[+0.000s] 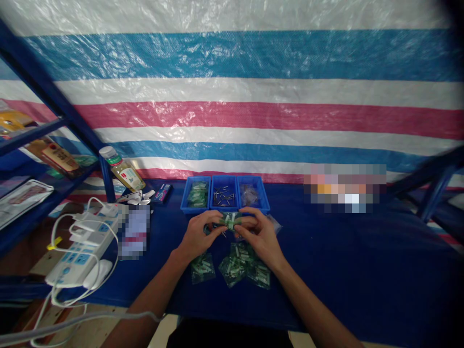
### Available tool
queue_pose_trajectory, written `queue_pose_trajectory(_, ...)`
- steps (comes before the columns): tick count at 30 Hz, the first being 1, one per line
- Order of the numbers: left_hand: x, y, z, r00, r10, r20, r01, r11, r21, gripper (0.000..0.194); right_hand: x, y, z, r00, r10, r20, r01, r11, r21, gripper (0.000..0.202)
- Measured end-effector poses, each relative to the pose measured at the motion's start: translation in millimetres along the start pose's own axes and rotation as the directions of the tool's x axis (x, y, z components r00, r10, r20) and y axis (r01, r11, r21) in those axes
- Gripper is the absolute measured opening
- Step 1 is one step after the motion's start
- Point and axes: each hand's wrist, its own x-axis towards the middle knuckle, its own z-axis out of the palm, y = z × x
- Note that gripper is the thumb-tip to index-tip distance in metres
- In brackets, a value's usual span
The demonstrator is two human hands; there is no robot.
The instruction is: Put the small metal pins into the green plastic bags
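Both hands pinch a small clear plastic bag (230, 220) with green and white contents, in front of the blue bins. My left hand (203, 232) is closed on the bag's left side, and my right hand (258, 232) grips its right side. Below the hands lies a pile of similar green-filled bags (243, 263), with a single filled bag (203, 267) to its left. Another clear bag (276, 224) shows partly behind my right hand. The left bin (184, 195) contains green pieces, the middle bin (224, 207) metal screws, and the right bin (266, 205) small clear pieces.
On the left stand a white power strip (78, 256) with tangled cables, a bottle (125, 169) and a small dark box (161, 193). Blue shelving (72, 125) borders that side. A striped plastic sheet (232, 92) hangs behind the blue tabletop (348, 270).
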Motion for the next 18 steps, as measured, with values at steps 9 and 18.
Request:
queue_pose_trajectory(9, -3.0, -0.4, -0.5, 0.999, -0.026, 0.035, 0.025, 0.999, 0.040, 0.019, -0.2, 0.4, 0.3, 1.000, 0.012, 0.004, -0.012, 0.996, -0.083, 0.029)
queue_pose_trajectory(18, 4.0, -0.5, -5.1, 0.995, -0.059, -0.083, 0.066, 0.994, 0.083, 0.015, 0.0, -4.0, 4.2, 1.000, 0.014, -0.010, -0.014, 1.000, 0.007, 0.047)
